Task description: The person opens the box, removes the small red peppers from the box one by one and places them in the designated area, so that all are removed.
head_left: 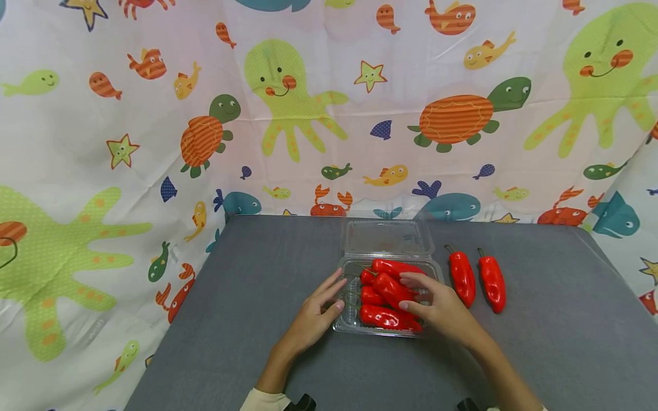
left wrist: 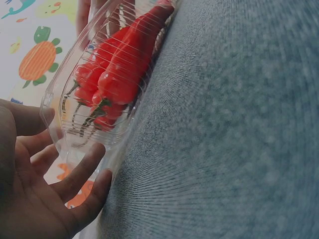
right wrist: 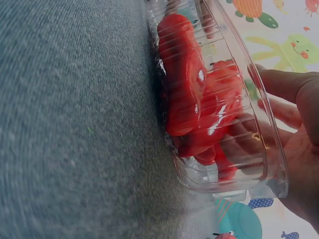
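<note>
Several glossy red peppers [head_left: 393, 290] lie piled in a clear plastic clamshell box [head_left: 380, 331], one slanting across the top of the others. My left hand [head_left: 315, 314] is at the box's left side, fingers spread; in the left wrist view its thumb [left wrist: 32, 119] meets the rim. Over the box's right side is my right hand [head_left: 444, 308], its thumb and fingers loosely parted around the tip of the top pepper. Through the clear wall in the right wrist view, its fingers [right wrist: 246, 137] show beside the peppers. Whether they touch is unclear.
The clear lid [head_left: 388, 237] stands open behind the box. Two more red peppers [head_left: 462, 278] lie side by side on the grey tabletop [head_left: 247, 274], to the right of the box. A sea-animal printed curtain [head_left: 329, 182] hangs behind and beside the table.
</note>
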`<state>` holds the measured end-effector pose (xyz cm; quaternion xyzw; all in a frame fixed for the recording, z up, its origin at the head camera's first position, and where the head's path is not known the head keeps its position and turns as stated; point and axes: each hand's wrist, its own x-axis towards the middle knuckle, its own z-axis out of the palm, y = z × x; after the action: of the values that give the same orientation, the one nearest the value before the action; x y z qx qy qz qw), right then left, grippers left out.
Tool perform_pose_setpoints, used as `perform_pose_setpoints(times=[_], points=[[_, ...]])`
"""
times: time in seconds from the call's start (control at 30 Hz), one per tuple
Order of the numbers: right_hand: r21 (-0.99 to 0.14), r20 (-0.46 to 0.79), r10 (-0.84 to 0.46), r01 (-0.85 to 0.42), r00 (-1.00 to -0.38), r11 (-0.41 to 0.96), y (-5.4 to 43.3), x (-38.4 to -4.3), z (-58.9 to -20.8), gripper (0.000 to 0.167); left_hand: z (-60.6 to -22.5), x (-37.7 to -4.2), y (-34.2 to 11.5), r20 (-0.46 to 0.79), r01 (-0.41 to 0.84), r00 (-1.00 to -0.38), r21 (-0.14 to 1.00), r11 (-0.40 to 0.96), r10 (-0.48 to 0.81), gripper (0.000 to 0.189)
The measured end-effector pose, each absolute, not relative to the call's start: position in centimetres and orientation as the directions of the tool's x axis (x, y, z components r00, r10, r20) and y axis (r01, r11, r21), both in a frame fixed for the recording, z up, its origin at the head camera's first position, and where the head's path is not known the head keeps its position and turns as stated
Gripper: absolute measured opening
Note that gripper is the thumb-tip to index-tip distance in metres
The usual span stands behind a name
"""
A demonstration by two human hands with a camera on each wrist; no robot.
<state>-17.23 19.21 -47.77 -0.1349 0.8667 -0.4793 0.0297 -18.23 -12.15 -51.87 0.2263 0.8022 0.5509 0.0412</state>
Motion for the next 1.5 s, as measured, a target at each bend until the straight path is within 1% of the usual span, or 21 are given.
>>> perform_pose_setpoints(times=[0.2, 0.33, 0.53, 0.83, 1.0, 1.5], points=[[-0.816, 0.050, -0.255, -0.187, -0.966, 0.548, 19.13, -17.41, -47.70, 0.062, -51.76, -18.25, -12.09, 0.196, 0.333, -0.890, 0.896, 0.293, 0.411, 0.053], [-0.788, 0.026, -0.267, -0.185, -0.963, 0.588, 18.99, -17.55, -47.54, 0.063, -51.80, -18.24, -12.09, 0.183, 0.321, -0.894, 0.898, 0.299, 0.408, 0.053], [-0.774, 0.004, -0.286, -0.184, -0.958, 0.606, 18.84, -17.71, -47.37, 0.064, -51.95, -18.25, -12.17, 0.181, 0.316, -0.896, 0.901, 0.298, 0.405, 0.053], [-0.739, 0.016, -0.307, -0.218, -0.951, 0.637, 18.71, -17.96, -47.37, 0.060, -51.85, -18.28, -12.17, 0.185, 0.316, -0.895, 0.905, 0.286, 0.405, 0.053], [-0.725, 0.006, -0.300, -0.211, -0.954, 0.655, 18.64, -18.00, -47.39, 0.059, -51.93, -18.36, -12.18, 0.178, 0.313, -0.894, 0.904, 0.289, 0.411, 0.053], [-0.731, 0.023, -0.309, -0.226, -0.951, 0.644, 18.48, -18.18, -47.64, 0.060, -51.79, -18.27, -12.21, 0.180, 0.315, -0.894, 0.903, 0.292, 0.410, 0.053]])
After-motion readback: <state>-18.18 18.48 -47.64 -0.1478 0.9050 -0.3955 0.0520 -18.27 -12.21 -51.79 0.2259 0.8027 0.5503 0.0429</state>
